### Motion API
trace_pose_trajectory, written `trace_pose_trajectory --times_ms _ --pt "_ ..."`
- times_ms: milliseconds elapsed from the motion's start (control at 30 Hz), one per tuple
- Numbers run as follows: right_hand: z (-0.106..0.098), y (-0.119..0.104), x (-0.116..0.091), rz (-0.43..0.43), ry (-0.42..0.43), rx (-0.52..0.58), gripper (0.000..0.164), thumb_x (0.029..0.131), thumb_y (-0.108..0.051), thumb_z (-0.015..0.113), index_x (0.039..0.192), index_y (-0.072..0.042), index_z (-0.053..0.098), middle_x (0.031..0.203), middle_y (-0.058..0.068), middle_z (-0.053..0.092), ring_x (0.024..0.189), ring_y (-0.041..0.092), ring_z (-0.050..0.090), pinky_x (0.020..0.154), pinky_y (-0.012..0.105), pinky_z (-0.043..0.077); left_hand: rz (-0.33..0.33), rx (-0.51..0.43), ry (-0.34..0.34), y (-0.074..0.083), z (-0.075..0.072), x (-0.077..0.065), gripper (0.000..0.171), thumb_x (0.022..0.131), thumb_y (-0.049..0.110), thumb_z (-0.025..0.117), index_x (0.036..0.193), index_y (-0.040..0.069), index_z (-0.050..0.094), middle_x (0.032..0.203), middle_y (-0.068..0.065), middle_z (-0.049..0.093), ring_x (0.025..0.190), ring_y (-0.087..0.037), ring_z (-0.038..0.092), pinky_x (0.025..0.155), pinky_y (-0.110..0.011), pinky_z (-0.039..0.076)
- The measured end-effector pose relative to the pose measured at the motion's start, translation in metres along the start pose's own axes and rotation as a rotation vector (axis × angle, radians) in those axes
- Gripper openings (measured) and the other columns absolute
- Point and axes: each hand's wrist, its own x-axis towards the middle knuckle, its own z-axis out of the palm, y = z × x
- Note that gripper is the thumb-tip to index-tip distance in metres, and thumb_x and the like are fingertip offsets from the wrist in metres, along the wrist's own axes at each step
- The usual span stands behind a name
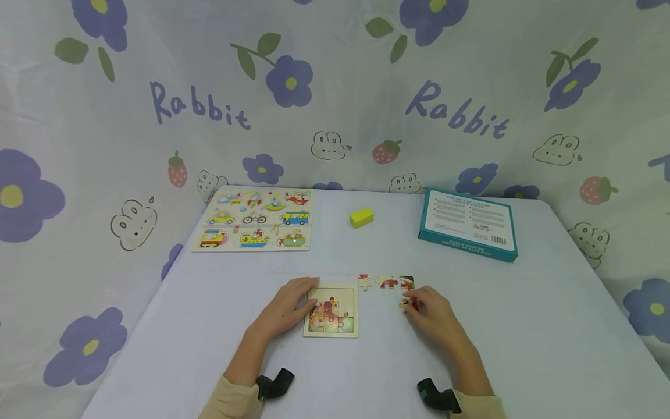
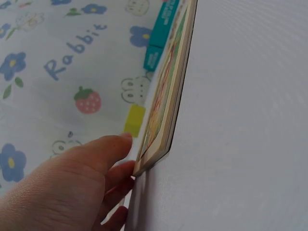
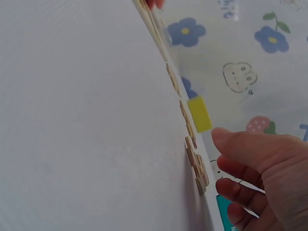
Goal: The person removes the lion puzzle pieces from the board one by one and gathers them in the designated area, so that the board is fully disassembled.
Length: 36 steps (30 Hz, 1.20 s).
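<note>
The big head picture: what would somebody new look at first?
Probably the backdrop, with its big purple flowers and the word "Rabbit" written twice, rising behind the white table. Next, maybe the bright yellow block near the table's far edge, left of the teal box. Then, nearer, the partly filled puzzle tray, with the left hand at its left side.

The tray (image 1: 346, 299) lies left of loose pieces (image 1: 388, 284); behind, a block (image 1: 362, 217) between board (image 1: 277, 219) and box (image 1: 467, 224).
</note>
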Motion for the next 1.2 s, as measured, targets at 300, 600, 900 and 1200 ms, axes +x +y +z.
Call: trace_pose_trajectory --times_ms 300,600,900,1200 --pt "0.013 -0.017 0.004 -0.013 -0.03 0.071 0.022 0.075 -0.007 0.075 0.095 -0.009 0.068 0.084 -0.007 0.056 0.072 0.006 0.049 0.062 0.02 0.047 0.012 0.0 0.029 -0.003 0.003 0.001 0.045 0.09 0.023 0.059 0.131 0.007 0.049 0.134 -0.007 0.047 0.126 -0.024 0.039 0.102 -0.043 0.031" --pt "0.036 -0.031 0.006 -0.193 -0.114 0.115 0.018 0.078 -0.01 0.072 0.095 -0.014 0.068 0.094 -0.008 0.057 0.086 0.006 0.052 0.072 0.025 0.048 -0.035 0.006 0.009 -0.002 0.003 0.001 0.045 0.091 0.026 0.058 0.131 0.007 0.05 0.142 -0.005 0.038 0.131 -0.023 0.032 0.105 -0.041 0.028" --pt "0.055 -0.05 0.005 -0.403 -0.185 0.157 0.027 0.081 -0.009 0.068 0.108 -0.012 0.064 0.112 0.0 0.053 0.104 0.015 0.045 0.086 0.033 0.042 -0.03 0.001 0.013 -0.001 0.002 0.0 0.043 0.09 0.025 0.059 0.129 0.007 0.052 0.141 -0.006 0.039 0.131 -0.024 0.032 0.105 -0.042 0.029" --pt "0.073 -0.063 0.004 -0.408 -0.258 0.204 0.024 0.087 -0.014 0.062 0.111 -0.015 0.061 0.108 -0.009 0.056 0.098 0.006 0.047 0.082 0.027 0.042 -0.04 0.003 0.008 -0.003 0.003 0.001 0.043 0.09 0.025 0.059 0.129 0.007 0.052 0.142 -0.007 0.038 0.136 -0.027 0.021 0.107 -0.046 0.022"
